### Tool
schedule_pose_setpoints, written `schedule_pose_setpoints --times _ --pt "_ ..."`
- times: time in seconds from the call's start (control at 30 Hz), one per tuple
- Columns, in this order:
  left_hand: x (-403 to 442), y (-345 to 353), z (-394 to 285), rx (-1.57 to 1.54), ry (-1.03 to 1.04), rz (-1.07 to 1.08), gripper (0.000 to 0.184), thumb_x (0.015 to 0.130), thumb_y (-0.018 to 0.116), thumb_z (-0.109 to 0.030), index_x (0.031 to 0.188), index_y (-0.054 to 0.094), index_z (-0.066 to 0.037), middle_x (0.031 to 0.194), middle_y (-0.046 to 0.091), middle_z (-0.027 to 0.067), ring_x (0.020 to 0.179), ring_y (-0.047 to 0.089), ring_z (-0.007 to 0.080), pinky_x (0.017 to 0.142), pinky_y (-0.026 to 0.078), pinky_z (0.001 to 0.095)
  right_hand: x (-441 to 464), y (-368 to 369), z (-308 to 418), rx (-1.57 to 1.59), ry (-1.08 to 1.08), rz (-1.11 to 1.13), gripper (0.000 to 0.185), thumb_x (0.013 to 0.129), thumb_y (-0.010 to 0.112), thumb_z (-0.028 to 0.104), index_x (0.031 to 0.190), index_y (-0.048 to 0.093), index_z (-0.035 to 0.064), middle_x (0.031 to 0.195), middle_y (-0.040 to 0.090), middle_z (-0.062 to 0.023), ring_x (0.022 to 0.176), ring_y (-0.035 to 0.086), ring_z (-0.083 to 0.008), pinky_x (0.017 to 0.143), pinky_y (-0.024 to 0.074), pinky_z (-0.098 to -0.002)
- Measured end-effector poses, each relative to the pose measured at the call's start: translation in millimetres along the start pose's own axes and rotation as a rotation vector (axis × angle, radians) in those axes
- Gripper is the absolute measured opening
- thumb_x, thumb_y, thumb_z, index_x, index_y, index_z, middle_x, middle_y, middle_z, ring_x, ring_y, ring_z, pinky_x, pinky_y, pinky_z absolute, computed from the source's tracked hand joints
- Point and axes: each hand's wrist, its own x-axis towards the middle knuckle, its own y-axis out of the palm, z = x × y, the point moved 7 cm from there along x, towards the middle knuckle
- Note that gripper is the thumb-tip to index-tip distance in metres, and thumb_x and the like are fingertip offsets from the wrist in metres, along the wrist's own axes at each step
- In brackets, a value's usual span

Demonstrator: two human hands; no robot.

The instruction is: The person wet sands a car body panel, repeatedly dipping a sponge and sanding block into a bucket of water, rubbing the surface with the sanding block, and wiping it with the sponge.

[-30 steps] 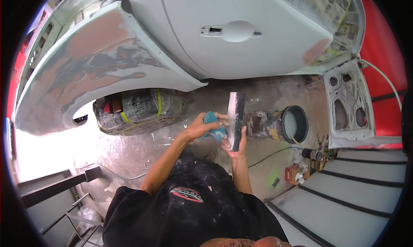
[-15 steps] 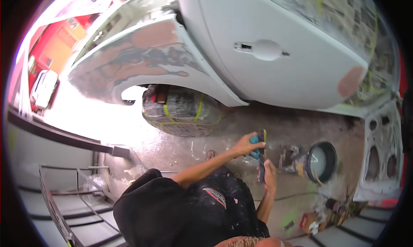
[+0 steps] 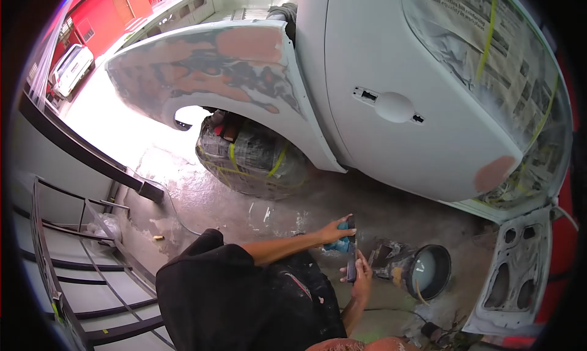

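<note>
My left hand [image 3: 336, 230] is closed round a blue sponge or cloth [image 3: 337, 244] and also touches the upper end of a dark, narrow block [image 3: 351, 250]. Fingers of my right hand [image 3: 361, 271] are wrapped about the lower end of that block, which is seen edge-on. Both hands are low in front of my body, over the floor. Just right of them is a dark bucket [image 3: 445, 271] of cloudy liquid.
A white vehicle door [image 3: 391, 57] and a patchy sanded fender [image 3: 202, 63] stand ahead. Below the fender is a wrapped wheel [image 3: 251, 158]. A loose door frame [image 3: 513, 271] is at right, a metal rack [image 3: 92, 253] at left.
The view has swung left, bringing in more of the yard and rack. The block has turned from showing its broad pale face to edge-on; both hands still hold it.
</note>
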Motion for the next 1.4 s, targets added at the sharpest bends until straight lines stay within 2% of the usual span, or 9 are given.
schedule_pose_setpoints --times 0.17,0.4,0.6,0.7,0.8,1.03,1.17,1.23,1.4 --pt "18.1 1.7 -31.3 0.122 -0.073 0.027 0.087 0.092 0.078 -0.05 0.156 0.045 -0.001 0.138 0.064 0.0156 0.127 0.06 0.0239 0.11 0.046 0.0348 13.1 -0.2 0.2 0.096 0.014 -0.115 0.054 0.11 0.055 0.031 0.151 0.049 -0.0032 0.105 0.072 -0.0114 0.076 0.075 -0.0201 0.05 0.0621 -0.0297" --pt "46.0 20.6 -31.2 -0.078 -0.196 0.201 0.094 0.089 0.078 -0.056 0.157 0.042 -0.002 0.139 0.062 0.0186 0.124 0.062 0.0278 0.108 0.047 0.0363 31.2 -16.2 -2.2 0.16 -0.069 -0.347 0.057 0.107 0.061 0.033 0.151 0.051 -0.0027 0.134 0.066 -0.0125 0.115 0.069 -0.0201 0.085 0.0606 -0.0355" --pt "52.1 28.3 -36.1 0.096 -0.207 0.394 0.102 0.089 0.075 -0.061 0.161 0.035 0.0 0.151 0.052 0.024 0.134 0.055 0.0324 0.113 0.045 0.0394 40.0 -5.0 15.1 0.04 0.152 -0.417 0.06 0.107 0.062 0.032 0.153 0.05 -0.0039 0.147 0.06 -0.0128 0.126 0.062 -0.0217 0.102 0.0518 -0.0368" --pt "60.3 32.9 -14.1 0.121 -0.159 0.424 0.106 0.089 0.073 -0.063 0.163 0.032 0.0 0.157 0.046 0.026 0.143 0.048 0.0356 0.117 0.041 0.0411 59.3 -23.9 -3.1 -0.059 0.069 -0.354 0.055 0.111 0.055 0.034 0.155 0.05 0.0015 0.142 0.063 -0.0102 0.119 0.064 -0.0167 0.097 0.052 -0.0352" --pt "58.2 30.7 -22.0 0.211 -0.102 0.377 0.108 0.089 0.072 -0.066 0.164 0.03 0.0 0.16 0.044 0.0268 0.148 0.044 0.0371 0.119 0.039 0.0415 73.1 -5.8 22.5 -0.068 0.018 -0.341 0.051 0.11 0.057 0.026 0.15 0.053 -0.0065 0.148 0.06 -0.0157 0.131 0.059 -0.0249 0.109 0.0466 -0.0337" --pt "67.5 20.6 -22.8 0.002 -0.184 0.299 0.104 0.092 0.065 -0.071 0.163 0.033 -0.002 0.163 0.041 0.026 0.15 0.042 0.0357 0.121 0.036 0.0412 99.9 -21.8 22.1 -0.263 -0.092 -0.397 0.051 0.107 0.062 0.029 0.143 0.06 -0.008 0.143 0.063 -0.0161 0.126 0.06 -0.0231 0.11 0.0447 -0.0342" --pt "87.9 25.8 10.1 0.036 -0.111 0.254 0.092 0.096 0.066 -0.062 0.163 0.036 -0.005 0.156 0.049 0.0238 0.145 0.047 0.033 0.117 0.041 0.0416 95.7 -22.1 28.5 -0.305 -0.125 -0.45 0.05 0.105 0.065 0.033 0.138 0.065 -0.0057 0.126 0.072 -0.0133 0.114 0.064 -0.0186 0.102 0.0479 -0.0306" --pt "69.8 34.7 -23.0 0.007 -0.135 0.23 0.089 0.096 0.07 -0.054 0.163 0.037 -0.005 0.156 0.049 0.0233 0.144 0.048 0.0322 0.116 0.042 0.0414 91.6 -24.2 40.3 -0.323 -0.087 -0.474 0.051 0.104 0.065 0.033 0.138 0.065 -0.0048 0.118 0.074 -0.011 0.106 0.066 -0.0171 0.095 0.0503 -0.0298" --pt "76.4 88.4 -20.1 0.119 -0.028 0.246 0.085 0.099 0.072 -0.045 0.158 0.038 0.006 0.153 0.05 0.0238 0.14 0.051 0.0301 0.115 0.042 0.0385 79.2 -78.0 31.3 -0.227 -0.062 -0.555 0.051 0.102 0.068 0.033 0.136 0.066 -0.0045 0.114 0.076 -0.0111 0.103 0.067 -0.0166 0.093 0.0514 -0.0305"
